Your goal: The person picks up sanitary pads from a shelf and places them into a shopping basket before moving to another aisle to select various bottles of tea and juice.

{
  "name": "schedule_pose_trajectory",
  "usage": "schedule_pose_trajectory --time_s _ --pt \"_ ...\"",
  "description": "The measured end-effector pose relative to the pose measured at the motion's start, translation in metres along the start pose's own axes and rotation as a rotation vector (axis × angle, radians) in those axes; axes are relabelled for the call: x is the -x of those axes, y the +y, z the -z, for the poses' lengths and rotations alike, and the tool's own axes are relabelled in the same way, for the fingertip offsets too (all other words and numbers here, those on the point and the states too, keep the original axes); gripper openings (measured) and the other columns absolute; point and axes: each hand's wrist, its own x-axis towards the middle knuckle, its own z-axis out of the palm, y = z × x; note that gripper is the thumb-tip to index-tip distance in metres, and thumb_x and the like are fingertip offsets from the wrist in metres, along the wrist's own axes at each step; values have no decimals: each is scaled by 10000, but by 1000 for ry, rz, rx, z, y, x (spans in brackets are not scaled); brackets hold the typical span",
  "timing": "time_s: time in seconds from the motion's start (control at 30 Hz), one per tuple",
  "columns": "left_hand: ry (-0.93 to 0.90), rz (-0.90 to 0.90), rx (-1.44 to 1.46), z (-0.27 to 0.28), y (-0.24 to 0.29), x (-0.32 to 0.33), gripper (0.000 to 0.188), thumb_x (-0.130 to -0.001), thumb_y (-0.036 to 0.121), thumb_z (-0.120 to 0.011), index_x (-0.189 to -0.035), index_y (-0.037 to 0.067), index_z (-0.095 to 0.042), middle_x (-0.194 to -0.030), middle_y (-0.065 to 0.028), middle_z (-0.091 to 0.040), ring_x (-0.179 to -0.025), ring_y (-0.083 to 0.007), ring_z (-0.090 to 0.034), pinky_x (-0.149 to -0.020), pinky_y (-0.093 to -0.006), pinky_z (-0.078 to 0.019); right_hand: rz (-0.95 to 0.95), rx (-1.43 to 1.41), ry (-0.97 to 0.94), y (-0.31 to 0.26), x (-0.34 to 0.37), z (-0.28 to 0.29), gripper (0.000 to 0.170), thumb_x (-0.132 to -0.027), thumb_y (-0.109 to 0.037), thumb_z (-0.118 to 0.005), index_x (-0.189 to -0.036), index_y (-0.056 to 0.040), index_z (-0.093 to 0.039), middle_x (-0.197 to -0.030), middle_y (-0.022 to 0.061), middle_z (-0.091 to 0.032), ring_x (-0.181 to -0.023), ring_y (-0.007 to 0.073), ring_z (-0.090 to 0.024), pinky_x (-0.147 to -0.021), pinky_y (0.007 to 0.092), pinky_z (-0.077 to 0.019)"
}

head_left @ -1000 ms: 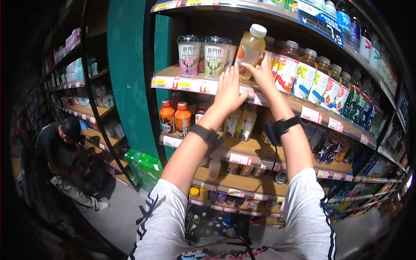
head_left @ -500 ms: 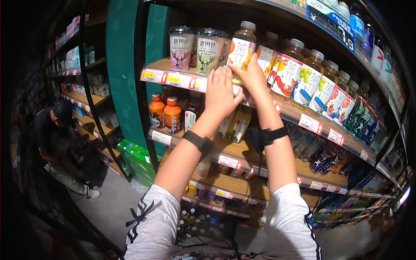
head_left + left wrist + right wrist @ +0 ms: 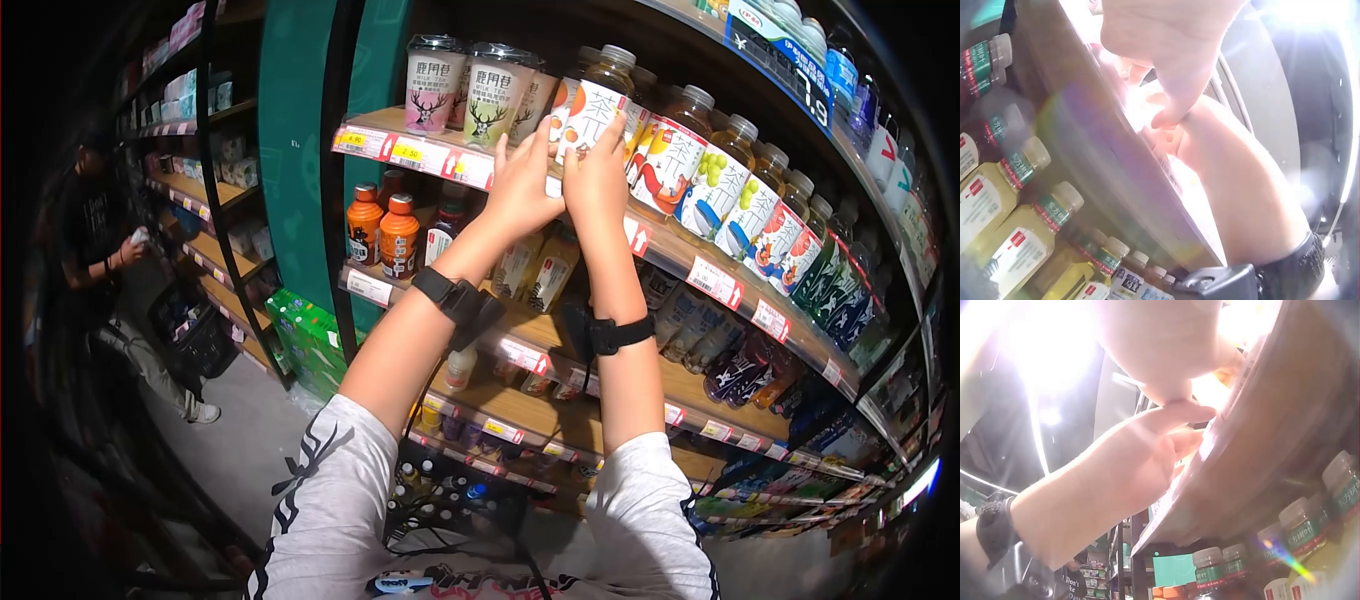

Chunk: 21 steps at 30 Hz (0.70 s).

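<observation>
Tea bottle (image 3: 598, 106) stands on shelf (image 3: 382, 119) ahead of right hand (image 3: 597, 182); its thumb and fingers meet label — pinch or push, cannot tell. Left hand (image 3: 525, 186) alongside, fingers extended, no grip visible. Bottle probably weighty, smooth, slightly squeezable — hold around middle.

Milk-tea cups (image 3: 496, 95) stand at the upper shelf's (image 3: 384, 119) left end, orange bottles (image 3: 398, 240) at the lower shelf's (image 3: 535, 328) front left corner. Beyond those ends are a green carton (image 3: 312, 335), a person (image 3: 100, 220) and a black basket (image 3: 195, 345).
</observation>
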Motion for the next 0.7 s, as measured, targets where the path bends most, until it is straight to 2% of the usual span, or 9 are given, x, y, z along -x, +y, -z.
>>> schedule_pose_trajectory --time_s 0.03,0.13,0.17,0.33,0.37,0.47,0.5,0.63,0.7 --pt "-16 -9 12 -4 -3 -2 937 -648 312 -681 -1366 -19 -177 -1168 -158 -540 -1163 -272 -454 -1050 -490 -115 -17 -27 -24 -1 2 4 785 -806 -225 -575 -1343 88 -96 -1269 374 -309 -1097 444 -464 -881 429 -438" --pt "-39 -24 29 -9 0 -6 896 -672 285 -660 -1355 -52 -187 -1190 -175 -518 -1163 -273 -454 -1046 -494 -119 34 14 59 7 9 1 778 -808 -234 -572 -1336 104 -111 -1306 397 -224 -1188 473 -354 -968 439 -360" --pt "-42 -29 26 -12 2 -6 889 -676 285 -655 -1352 -57 -190 -1194 -181 -512 -1163 -274 -453 -1046 -493 -117 37 -46 65 10 10 4 778 -810 -246 -570 -1321 135 -124 -1330 399 -161 -1244 479 -253 -1024 440 -281" --pt "58 -97 -67 -31 7 -1 725 -770 280 -568 -1323 -69 -255 -1193 -223 -490 -1178 -283 -434 -1051 -489 -85 145 -54 134 15 17 10 686 -827 -203 -541 -1287 171 -196 -1347 380 -154 -1261 465 -231 -1043 437 -247" --pt "60 -83 -103 -29 12 0 615 -817 232 -510 -1311 -59 -287 -1163 -190 -519 -1173 -270 -431 -1049 -482 -101 163 -11 134 16 20 11 671 -828 -195 -537 -1285 169 -207 -1349 375 -161 -1259 463 -238 -1043 437 -247" --pt "104 -108 -113 -34 10 1 554 -809 205 -499 -1259 -83 -349 -1093 -170 -560 -1140 -270 -448 -1031 -489 -151 182 26 103 16 31 16 632 -828 -185 -528 -1276 163 -248 -1359 348 -185 -1252 451 -260 -1041 434 -252" --pt "131 -117 -144 -35 10 2 561 -798 197 -509 -1265 -70 -351 -1067 -156 -568 -1110 -261 -465 -1022 -467 -180 181 23 86 17 35 17 620 -827 -183 -526 -1272 160 -263 -1363 337 -193 -1249 447 -269 -1040 432 -255" --pt "192 -159 -169 -37 9 4 575 -763 154 -534 -1268 -57 -357 -1043 -141 -577 -1094 -249 -476 -1010 -435 -217 171 106 109 25 43 12 613 -826 -252 -521 -1242 155 -330 -1364 288 -250 -1219 426 -311 -1020 442 -273" --pt "203 -184 -168 -38 8 4 574 -756 150 -542 -1259 -64 -368 -1038 -140 -579 -1088 -252 -479 -1005 -429 -228 168 167 123 22 45 17 632 -822 -273 -525 -1242 157 -329 -1353 291 -265 -1205 423 -320 -1011 453 -273"
